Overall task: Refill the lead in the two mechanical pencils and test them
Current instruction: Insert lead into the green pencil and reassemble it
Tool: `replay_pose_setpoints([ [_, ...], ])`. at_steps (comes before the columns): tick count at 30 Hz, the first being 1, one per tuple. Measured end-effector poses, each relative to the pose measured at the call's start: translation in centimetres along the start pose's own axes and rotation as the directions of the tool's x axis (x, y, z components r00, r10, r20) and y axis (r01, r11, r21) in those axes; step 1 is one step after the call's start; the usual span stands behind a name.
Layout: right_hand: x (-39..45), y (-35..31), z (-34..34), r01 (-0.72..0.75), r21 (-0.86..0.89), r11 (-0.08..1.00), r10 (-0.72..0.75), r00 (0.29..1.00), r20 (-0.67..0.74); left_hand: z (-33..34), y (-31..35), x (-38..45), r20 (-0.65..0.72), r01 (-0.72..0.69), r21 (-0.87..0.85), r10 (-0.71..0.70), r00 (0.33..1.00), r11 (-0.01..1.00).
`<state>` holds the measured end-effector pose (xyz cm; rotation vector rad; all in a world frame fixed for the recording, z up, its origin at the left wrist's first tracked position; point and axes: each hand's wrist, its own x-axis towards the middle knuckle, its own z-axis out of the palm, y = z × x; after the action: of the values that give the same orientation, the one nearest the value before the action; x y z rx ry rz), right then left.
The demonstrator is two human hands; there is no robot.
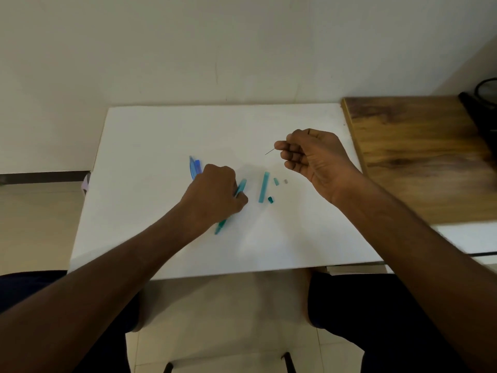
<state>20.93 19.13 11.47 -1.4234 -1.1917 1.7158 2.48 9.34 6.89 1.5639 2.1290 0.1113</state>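
On the white board (161,238) my left hand (215,196) grips a teal mechanical pencil (240,187) that lies slanted, its tip end poking out below the hand. A blue mechanical pencil (194,166) lies just beyond that hand, partly hidden by it. My right hand (313,157) is raised above the board and pinches a thin dark lead (269,151) that sticks out to the left. Between the hands lie a teal lead case (264,187), a small teal cap (270,200), a pale teal piece (276,181) and a tiny grey eraser (286,181).
A wooden table top (419,157) adjoins the board on the right, with a dark object (481,109) at its far corner. A pale wall rises behind. My legs and a chair frame show below the board's near edge.
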Motion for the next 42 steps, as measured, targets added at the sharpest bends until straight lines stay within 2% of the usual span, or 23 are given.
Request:
replay_pose_setpoints([
  [2, -0.1, -0.3, 0.1, 0.005, 0.018, 1.000, -0.005, 1.000, 0.014, -0.3, -0.2, -0.1, -0.030, -0.095, -0.104, 0.092, 0.995, 0.990],
  [5, -0.4, -0.6, 0.1, 0.027, 0.053, 0.998, -0.028, 0.999, 0.020, -1.1, -0.5, -0.9, -0.149, -0.256, -0.267, 0.223, 0.963, 0.929],
  [9, -0.5, -0.6, 0.5, 0.076, 0.009, 0.997, -0.076, 0.997, -0.021, -1.5, -0.6, -1.6, -0.240, -0.350, -0.410, 0.271, 0.932, 0.842],
  [13, -0.7, -0.6, 1.2, 0.124, -0.026, 0.992, -0.124, 0.992, -0.023, -2.0, -0.7, -2.1, -0.271, -0.327, -0.506, 0.212, 0.939, 0.798],
  [22, -1.3, -0.3, 2.2, 0.151, -0.104, 0.983, -0.147, 0.988, 0.046, -2.6, -0.6, -2.4, -0.194, -0.249, -0.651, 0.160, 0.968, 0.717],
  [42, -1.4, 0.0, 2.6, 0.180, -0.223, 0.958, -0.182, 0.983, 0.014, -2.4, -0.3, -2.6, -0.184, -0.238, -0.635, 0.156, 0.970, 0.735],
])
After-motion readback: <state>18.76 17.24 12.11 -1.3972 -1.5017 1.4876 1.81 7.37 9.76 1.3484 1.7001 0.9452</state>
